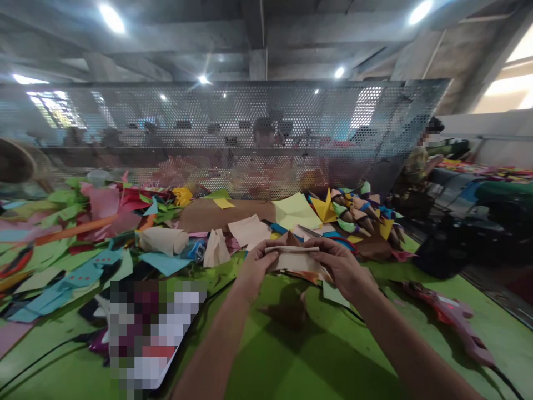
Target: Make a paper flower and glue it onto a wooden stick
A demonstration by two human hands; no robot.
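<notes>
scraps [89,272] lie left, a glue gun [453,320] right, on the table [341,361] before a screen [291,105].

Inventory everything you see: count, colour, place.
folded piece: 1, cream, between the hands
loose piece: 1, brown, below the hands
rolled sheet: 1, cream, left of hands
flat sheet: 1, pale yellow, beyond the hands
cone-like pieces: several, mixed, back right
loose scraps: many, mixed, heaped left
glue gun: 1, pink, far right
pixelated device: 1, mostly white, front left
table: 1, green, beneath the hands
perforated panel: 1, grey, behind the table
people: at least two, dim, background
ceiling lights: several, white, overhead
left hand: 1, bare, folded piece's left end
right hand: 1, bare, folded piece's right end
</notes>
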